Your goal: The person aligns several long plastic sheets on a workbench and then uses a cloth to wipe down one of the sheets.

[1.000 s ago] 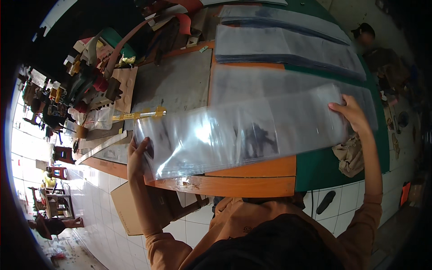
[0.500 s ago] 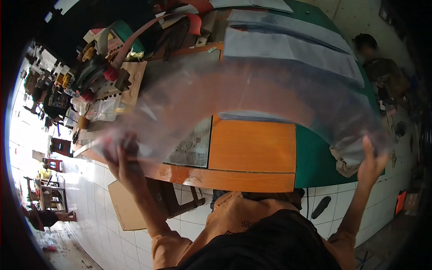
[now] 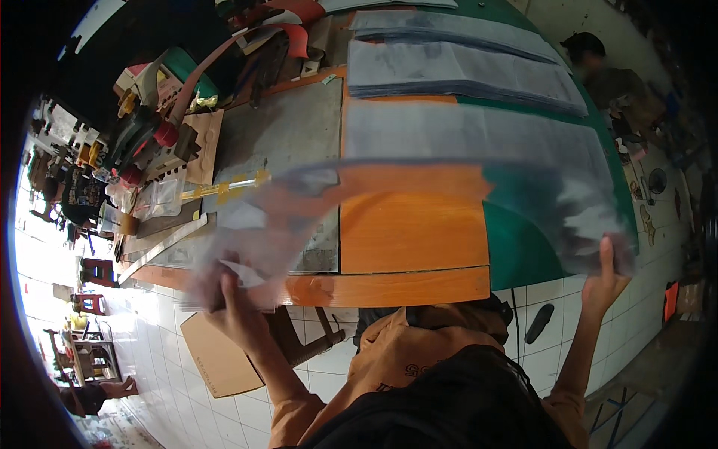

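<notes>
I hold a long clear plastic sheet stretched between both hands above the near edge of the orange wooden table. My left hand grips its left end, just off the table's front edge. Out at the far right, beyond the green cutting mat, my right hand grips the other end. The sheet is blurred with motion and sags over the table.
Stacks of clear sheets lie at the back of the table. A grey metal plate lies at the left middle, with tools and red tape rolls beyond it. A brown cardboard piece rests on the tiled floor. Another person sits far right.
Both hands have swung the sheet off the table toward me, and it now hangs lower over the near edge. The orange tabletop it covered a second ago shows through.
</notes>
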`<state>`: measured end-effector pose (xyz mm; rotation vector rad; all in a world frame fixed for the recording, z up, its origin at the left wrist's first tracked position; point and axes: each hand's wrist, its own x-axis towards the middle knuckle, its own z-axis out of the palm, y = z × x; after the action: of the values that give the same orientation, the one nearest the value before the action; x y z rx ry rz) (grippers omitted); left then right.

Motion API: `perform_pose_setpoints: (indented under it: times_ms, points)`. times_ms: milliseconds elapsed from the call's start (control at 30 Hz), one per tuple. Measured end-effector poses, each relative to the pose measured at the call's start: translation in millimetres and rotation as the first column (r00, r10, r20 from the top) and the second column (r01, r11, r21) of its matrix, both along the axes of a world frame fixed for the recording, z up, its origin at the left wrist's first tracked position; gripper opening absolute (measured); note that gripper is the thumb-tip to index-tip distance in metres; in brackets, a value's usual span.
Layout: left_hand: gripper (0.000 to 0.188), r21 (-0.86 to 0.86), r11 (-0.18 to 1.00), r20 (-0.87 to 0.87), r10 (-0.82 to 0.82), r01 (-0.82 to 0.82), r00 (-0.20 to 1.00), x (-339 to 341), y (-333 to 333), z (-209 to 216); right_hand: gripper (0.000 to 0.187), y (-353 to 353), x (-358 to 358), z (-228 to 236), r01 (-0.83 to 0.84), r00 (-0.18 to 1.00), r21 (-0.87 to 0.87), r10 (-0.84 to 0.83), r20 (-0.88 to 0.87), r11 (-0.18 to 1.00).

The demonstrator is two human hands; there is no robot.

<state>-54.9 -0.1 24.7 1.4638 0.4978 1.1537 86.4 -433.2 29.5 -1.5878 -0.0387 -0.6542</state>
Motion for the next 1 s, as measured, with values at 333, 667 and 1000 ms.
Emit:
perform_pose_setpoints:
  times_ms: [333,667,1000]
  points:
    - [0.023,0.114,0.989,-0.133,-0.074,0.089,0.988,35.8,21.2,-33.4,0.024,-6.9,32.3,6.8,0.055,0.979,-0.134,-0.080,-0.186,0.989]
    - [0.018,-0.132,0.825,-0.328,-0.559,0.549,0.762,303.6,34.1,87.0,0.023,-86.7,319.7,111.6,-0.288,0.905,-0.248,0.179,-0.385,0.925]
    - [0.023,-0.174,0.817,-0.504,-0.554,0.551,0.663,402.6,47.0,5.5,0.021,-111.0,471.0,1.0,-0.428,0.816,-0.400,0.156,-0.556,0.810]
